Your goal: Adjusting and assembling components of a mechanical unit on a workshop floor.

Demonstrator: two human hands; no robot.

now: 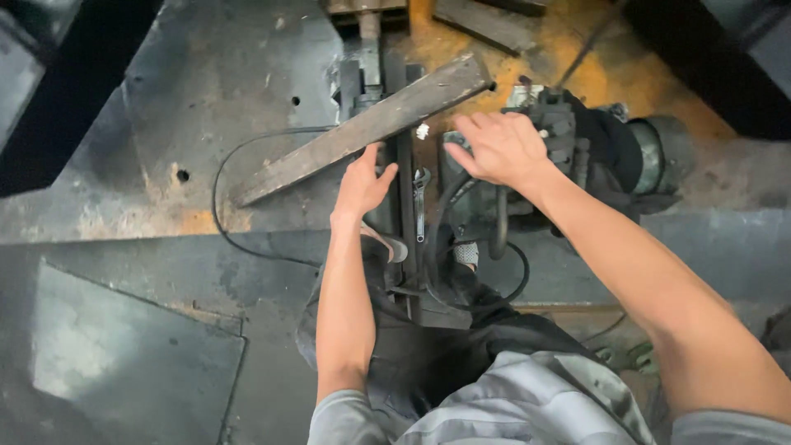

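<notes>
A long flat steel bar (362, 128) lies slantwise across a dark metal clamp frame (405, 206) on the steel floor. My left hand (361, 185) reaches up to the bar's lower edge, thumb and fingers spread against it. My right hand (498, 148) hovers with spread fingers over the left part of a dark cutting machine (577, 140), just right of the bar. A small wrench (421, 206) lies on the frame between my hands. Neither hand is closed around anything that I can see.
A black cable (222, 206) loops over the grey steel plates (206, 91) at the left. The machine's round motor housing (659, 152) sticks out at the right. Rusty orange floor (560, 49) and another metal bar (486, 21) lie at the top. My knees are below.
</notes>
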